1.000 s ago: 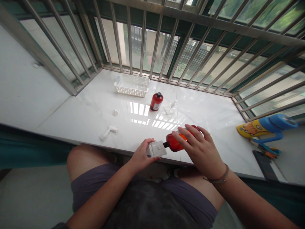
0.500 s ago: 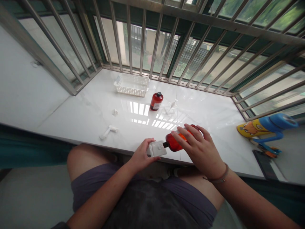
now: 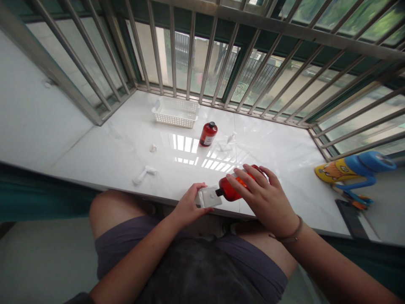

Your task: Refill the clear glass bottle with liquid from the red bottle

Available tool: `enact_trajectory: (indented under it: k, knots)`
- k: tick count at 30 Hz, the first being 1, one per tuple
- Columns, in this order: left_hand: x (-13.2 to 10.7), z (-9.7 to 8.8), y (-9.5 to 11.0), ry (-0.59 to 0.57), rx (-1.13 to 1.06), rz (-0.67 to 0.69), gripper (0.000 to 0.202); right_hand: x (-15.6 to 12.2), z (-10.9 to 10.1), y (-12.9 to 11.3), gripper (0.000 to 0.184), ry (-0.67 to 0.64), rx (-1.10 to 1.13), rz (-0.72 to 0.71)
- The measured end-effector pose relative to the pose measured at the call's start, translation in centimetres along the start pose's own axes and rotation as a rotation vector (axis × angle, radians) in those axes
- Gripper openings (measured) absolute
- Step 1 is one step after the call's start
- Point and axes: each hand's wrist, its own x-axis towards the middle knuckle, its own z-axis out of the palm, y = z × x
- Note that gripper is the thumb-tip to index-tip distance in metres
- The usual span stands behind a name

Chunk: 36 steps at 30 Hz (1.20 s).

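My right hand [image 3: 265,198] is wrapped round an orange-red bottle [image 3: 230,190] that is tipped on its side, its dark neck pointing left. My left hand [image 3: 189,204] pinches a white square pad [image 3: 209,196] held right against the bottle's mouth, just above the near edge of the white marble sill [image 3: 278,156]. A second red bottle [image 3: 208,134] with a black cap stands upright farther back on the sill.
A white slotted basket [image 3: 175,112] sits at the back by the metal window bars. Crumpled white wads lie at the left [image 3: 144,174], [image 3: 153,148] and beside the upright bottle [image 3: 226,143]. A blue and yellow bottle [image 3: 354,166] and a dark phone [image 3: 351,219] lie at the right.
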Motion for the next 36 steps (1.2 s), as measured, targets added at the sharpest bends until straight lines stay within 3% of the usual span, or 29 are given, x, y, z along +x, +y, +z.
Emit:
enact_trajectory:
  k: [15,36]
  knots:
    - [0.01,0.06,-0.08,-0.006,-0.017,-0.008,0.083,0.09,0.15,-0.03,0.058,-0.021,0.01,0.003]
    - [0.03,0.13,-0.28,-0.024,-0.025,-0.009,0.085,0.45,-0.23,-0.07,0.05,-0.017,-0.018,-0.042]
